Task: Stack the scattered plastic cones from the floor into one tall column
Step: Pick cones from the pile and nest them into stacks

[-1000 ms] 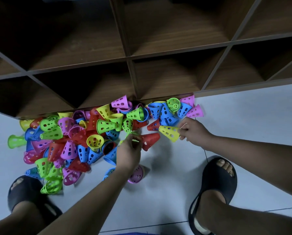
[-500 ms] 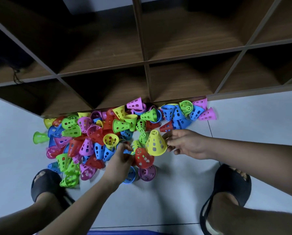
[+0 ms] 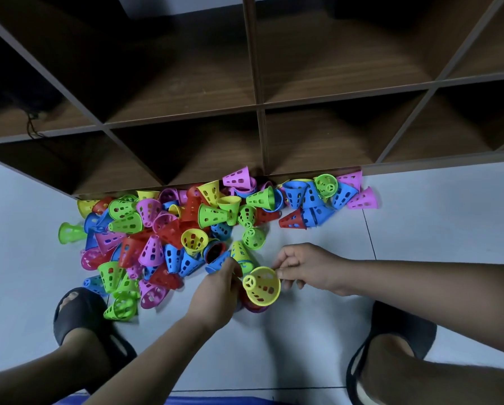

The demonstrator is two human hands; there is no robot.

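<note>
the right hand (image 3: 306, 267) pinches the rim of a yellow cone (image 3: 262, 287) with thumb and finger. the cone is tipped on its side, with its wide mouth toward the right hand and its small end toward the left hand (image 3: 215, 290). the left hand's fingers are curled down beside the yellow cone. it looks like they hold a small stack (image 3: 255, 306) of red and purple cones that peeks out under the yellow one, but the hand hides most of it. both hands are low over the pale floor (image 3: 420, 229), close together.

just behind the hands lies the big pile of cones (image 3: 169, 229), red, blue, green, pink and yellow, all mixed up and lying every way. the pile runs along the bottom of a brown wooden shelf (image 3: 259, 112) with square holes. one green cone (image 3: 68, 232) lies alone at the left edge of the pile. the person's feet are in black slippers (image 3: 78, 311), one on each side of the hands.
</note>
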